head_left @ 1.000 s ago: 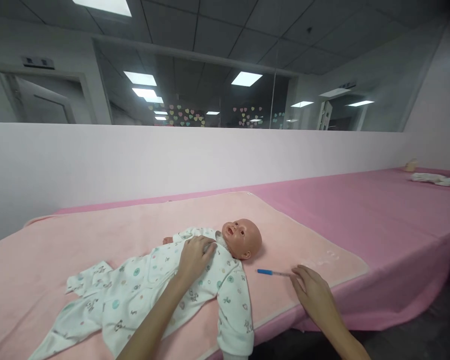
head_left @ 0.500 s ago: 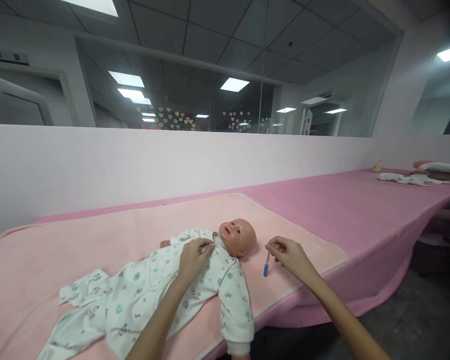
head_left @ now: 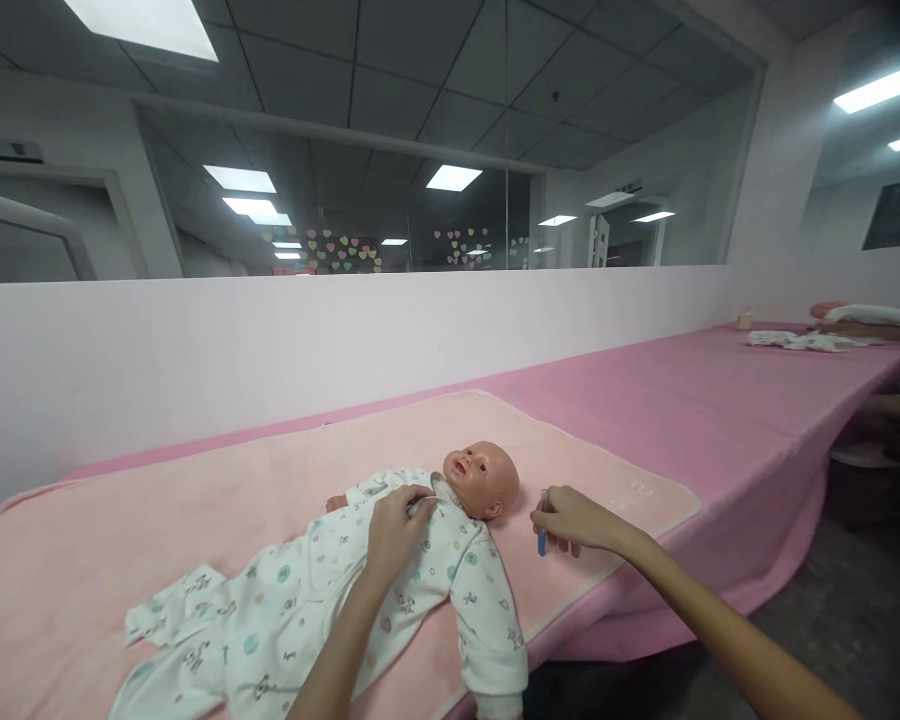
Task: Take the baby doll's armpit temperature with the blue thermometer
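A baby doll [head_left: 483,478] in a white patterned romper [head_left: 322,590] lies on its back on a light pink towel [head_left: 195,500], head to the right. My left hand [head_left: 396,528] rests on the doll's chest and pinches the romper's collar near the neck. My right hand [head_left: 570,520] hovers just right of the doll's head, closed on a thin blue-tipped stick, a thermometer [head_left: 542,535], which hangs upright with its blue end down.
The towel lies on a long pink-covered table [head_left: 720,420] against a low white wall. More white baby clothes [head_left: 795,341] and a pillow [head_left: 870,315] lie at the far right end. The table's front edge drops off to the right.
My right hand picked the thermometer up off the towel and brought it upright beside the doll's head. My left hand shifted from flat on the chest to pinching the collar.
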`<move>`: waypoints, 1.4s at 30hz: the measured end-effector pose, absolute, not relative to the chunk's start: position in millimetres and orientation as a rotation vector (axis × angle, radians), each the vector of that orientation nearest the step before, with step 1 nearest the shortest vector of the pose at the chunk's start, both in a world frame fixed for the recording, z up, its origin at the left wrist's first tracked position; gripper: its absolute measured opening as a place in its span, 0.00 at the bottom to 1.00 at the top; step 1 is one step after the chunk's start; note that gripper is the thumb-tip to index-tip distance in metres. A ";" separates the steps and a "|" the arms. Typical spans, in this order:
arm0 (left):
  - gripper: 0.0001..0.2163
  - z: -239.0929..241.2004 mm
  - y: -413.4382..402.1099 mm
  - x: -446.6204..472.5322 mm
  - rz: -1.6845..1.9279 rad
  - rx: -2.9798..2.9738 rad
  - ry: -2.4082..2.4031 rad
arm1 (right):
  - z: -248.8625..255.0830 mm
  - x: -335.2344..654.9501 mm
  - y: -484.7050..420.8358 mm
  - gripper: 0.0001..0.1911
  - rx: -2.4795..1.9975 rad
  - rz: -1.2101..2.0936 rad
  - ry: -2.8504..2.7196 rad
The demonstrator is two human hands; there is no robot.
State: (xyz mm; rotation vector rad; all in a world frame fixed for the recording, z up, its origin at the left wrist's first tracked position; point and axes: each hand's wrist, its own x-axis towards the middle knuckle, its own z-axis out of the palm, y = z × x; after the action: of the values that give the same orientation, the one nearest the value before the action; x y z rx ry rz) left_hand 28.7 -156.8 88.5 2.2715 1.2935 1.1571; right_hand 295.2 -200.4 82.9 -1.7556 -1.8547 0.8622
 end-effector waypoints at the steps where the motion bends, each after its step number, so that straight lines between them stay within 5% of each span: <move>1: 0.11 88.9 -157.1 28.7 1.157 2.274 1.295 | 90.1 294.9 -199.3 0.10 -1.736 0.893 -1.889; 6: 0.11 90.7 -159.6 29.2 1.143 2.280 1.323 | 179.4 294.5 -198.4 0.15 -1.235 1.103 -2.010; 11: 0.10 92.7 -161.3 30.1 1.148 2.275 1.339 | 245.0 254.8 -206.8 0.22 -0.483 1.128 -1.572; 16: 0.12 93.6 -161.0 29.3 1.136 2.296 1.375 | 225.7 210.6 -206.2 0.13 -0.540 1.409 -1.850; 28: 0.13 94.5 -160.0 30.4 1.094 2.272 1.365 | 232.4 227.8 -203.6 0.16 -0.652 1.256 -1.911; 34: 0.12 95.9 -160.0 29.5 1.077 2.308 1.320 | 195.5 258.9 -223.6 0.19 -0.789 1.291 -1.800; 39: 0.11 95.4 -157.7 29.1 1.083 2.316 1.303 | 129.1 310.5 -224.9 0.22 -1.140 1.058 -1.528; 42: 0.11 96.4 -157.2 29.1 1.073 2.321 1.300 | 82.5 320.0 -220.9 0.19 -1.421 0.532 -1.650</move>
State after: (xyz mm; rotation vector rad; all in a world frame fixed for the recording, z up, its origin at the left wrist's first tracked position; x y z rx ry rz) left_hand 29.1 -157.2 96.4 2.3212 1.2998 1.0729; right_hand 320.0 -220.9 82.5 -1.4208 -1.6502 0.5316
